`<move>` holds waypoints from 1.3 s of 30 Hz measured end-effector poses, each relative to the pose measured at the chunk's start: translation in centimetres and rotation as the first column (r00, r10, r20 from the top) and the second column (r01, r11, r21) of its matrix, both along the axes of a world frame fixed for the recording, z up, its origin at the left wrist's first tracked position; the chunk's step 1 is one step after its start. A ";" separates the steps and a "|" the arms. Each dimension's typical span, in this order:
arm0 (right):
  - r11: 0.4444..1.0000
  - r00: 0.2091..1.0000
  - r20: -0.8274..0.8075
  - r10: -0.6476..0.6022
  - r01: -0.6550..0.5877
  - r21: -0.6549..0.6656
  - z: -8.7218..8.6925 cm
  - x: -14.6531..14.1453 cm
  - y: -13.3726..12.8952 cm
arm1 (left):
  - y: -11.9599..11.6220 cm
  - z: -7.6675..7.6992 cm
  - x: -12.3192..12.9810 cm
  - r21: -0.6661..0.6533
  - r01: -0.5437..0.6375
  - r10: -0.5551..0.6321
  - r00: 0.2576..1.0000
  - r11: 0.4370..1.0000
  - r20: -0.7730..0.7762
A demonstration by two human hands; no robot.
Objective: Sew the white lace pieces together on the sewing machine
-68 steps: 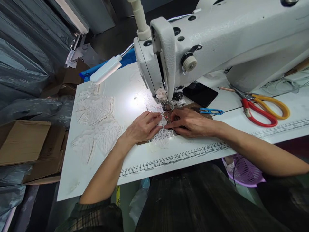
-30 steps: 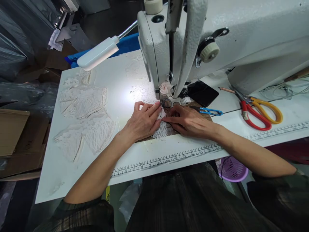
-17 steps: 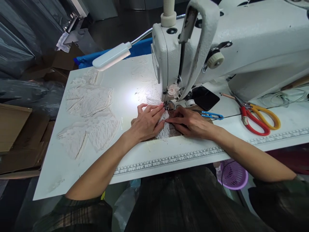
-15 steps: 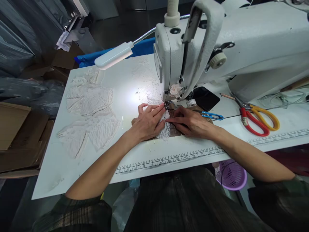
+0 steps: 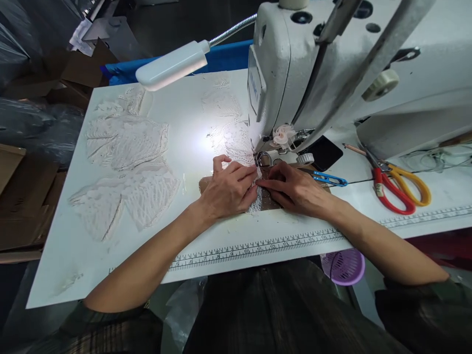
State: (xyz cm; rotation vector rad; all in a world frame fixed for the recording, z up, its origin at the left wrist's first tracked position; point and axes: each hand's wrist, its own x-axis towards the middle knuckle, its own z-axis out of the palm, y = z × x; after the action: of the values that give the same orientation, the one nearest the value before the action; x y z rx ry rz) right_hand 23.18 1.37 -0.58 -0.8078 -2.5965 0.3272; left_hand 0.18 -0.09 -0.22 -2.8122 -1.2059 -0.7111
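Observation:
A strip of white lace fabric point(image 5: 255, 204) runs under the presser foot point(image 5: 258, 160) of the white sewing machine point(image 5: 275, 69). My left hand point(image 5: 230, 189) lies over the lace just left of the foot, its fingers stretched and pressing down. On the right, my right hand point(image 5: 291, 187) has thumb and forefinger closed on the edge of the lace, close in front of the foot. More of the lace point(image 5: 236, 140) spreads out behind the foot. Brown plates point(image 5: 271, 200) lie under both hands. The needle tip is hard to make out.
White lace pieces point(image 5: 129, 152) lie at the left of the white table point(image 5: 177, 196). A lamp point(image 5: 173, 64) hangs over it. To the right are blue thread snips point(image 5: 330, 179), a black phone point(image 5: 322, 153) and red-and-yellow scissors point(image 5: 400, 189). A purple basket point(image 5: 344, 268) stands below the table edge.
My view has shifted closer to the machine, so it looks larger. Both hands stay beside the presser foot on the lace; the left fingers look a little more bent.

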 end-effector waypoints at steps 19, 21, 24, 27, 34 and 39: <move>0.989 0.984 0.104 -0.145 0.140 0.047 0.6 -1.4 0.2 | 0.8 -0.6 0.7 -0.006 -0.164 0.163 0.984 0.987 -0.071; 0.984 0.981 0.088 -0.176 0.175 0.016 0.2 -1.2 0.2 | 0.8 -0.7 0.8 0.003 -0.173 0.173 0.982 0.985 -0.070; 0.975 0.977 -0.024 -0.213 0.212 -0.062 -0.1 -0.6 0.5 | 0.7 -0.5 1.0 0.019 -0.175 0.176 0.981 0.984 -0.076; 0.960 0.946 -0.166 -0.279 0.269 -0.082 -0.2 0.2 1.0 | 0.7 -0.3 0.9 0.032 -0.180 0.182 0.979 0.983 -0.089; 0.942 0.896 -0.292 -0.335 0.317 -0.107 -0.6 0.5 1.8 | 1.7 1.7 -2.7 0.183 -0.270 0.280 0.959 0.945 -0.033; 0.936 0.894 -0.277 -0.351 0.325 -0.139 -0.9 0.2 1.6 | 0.2 3.0 -2.8 0.031 -0.064 0.065 0.997 0.997 -0.039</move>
State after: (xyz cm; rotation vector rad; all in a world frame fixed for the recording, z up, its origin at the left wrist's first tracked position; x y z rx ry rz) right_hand 23.40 3.00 -1.52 -1.1279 -2.1260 0.4261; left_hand -2.63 0.10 2.82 -2.7358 -1.2623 -0.6599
